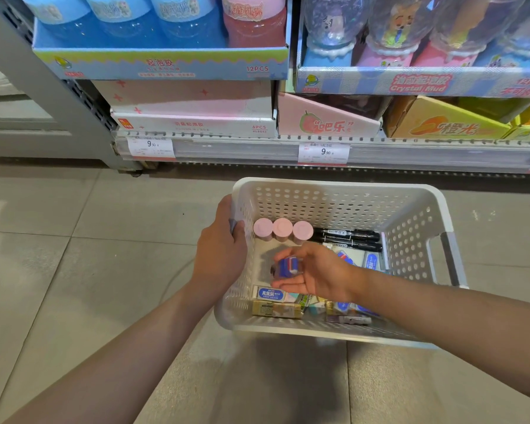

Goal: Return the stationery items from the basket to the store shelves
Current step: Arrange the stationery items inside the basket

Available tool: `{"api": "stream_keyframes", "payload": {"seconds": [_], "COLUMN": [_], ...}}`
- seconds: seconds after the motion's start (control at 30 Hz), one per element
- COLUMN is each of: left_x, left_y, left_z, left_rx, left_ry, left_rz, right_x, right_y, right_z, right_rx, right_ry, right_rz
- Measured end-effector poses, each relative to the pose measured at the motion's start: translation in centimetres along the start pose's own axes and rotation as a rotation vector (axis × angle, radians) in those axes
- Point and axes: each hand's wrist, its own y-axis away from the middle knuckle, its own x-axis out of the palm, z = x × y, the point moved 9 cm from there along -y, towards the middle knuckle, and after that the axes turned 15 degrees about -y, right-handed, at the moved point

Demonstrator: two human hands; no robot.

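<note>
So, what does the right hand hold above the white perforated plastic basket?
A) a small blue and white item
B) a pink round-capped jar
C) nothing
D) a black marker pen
A: the right hand curls its fingers round a small blue and white item, while the black marker pens and pink round-capped jars lie in the white perforated plastic basket.

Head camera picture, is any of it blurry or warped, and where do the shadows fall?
Head view: the small blue item in the right hand is motion-blurred, and the jars on the top shelf look soft; the wide lens bows the shelf rail and stretches both forearms; the right hand casts a soft shadow on the floor of the white basket, which the left hand grips.
</note>
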Motion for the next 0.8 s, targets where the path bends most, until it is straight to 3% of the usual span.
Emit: {"api": "stream_keyframes", "payload": {"seconds": [0.07,0.4,0.53,0.63,0.7,0.8], "left_x": [0.0,0.1,0.1,0.1,0.1,0.0], "left_y": [0.0,0.0,-0.1,0.0,0.0,0.0], "left_z": [0.0,0.0,0.1,0.0,0.0,0.0], "left_rx": [-0.007,-0.006,-0.010,-0.004,-0.006,-0.002], "left_ry": [0.003,0.002,0.006,0.008,0.011,0.013], "left_rz": [0.003,0.006,0.003,0.012,0.013,0.007], "right_x": [-0.3,-1.7,-2.6,-4.0,-4.8,-4.4], "right_y": [0.3,-0.2,-1.2,-2.0,-2.7,-3.8], "right_z": [0.1,0.4,-0.2,-0.3,-0.3,-0.4], "right_rx": [0.037,0.031,0.004,-0.055,-0.103,-0.143], "right_ry": [-0.104,-0.153,-0.088,0.096,0.093,-0.009], "right_rz": [0.013,-0.071,-0.197,-0.420,-0.544,-0.592]}}
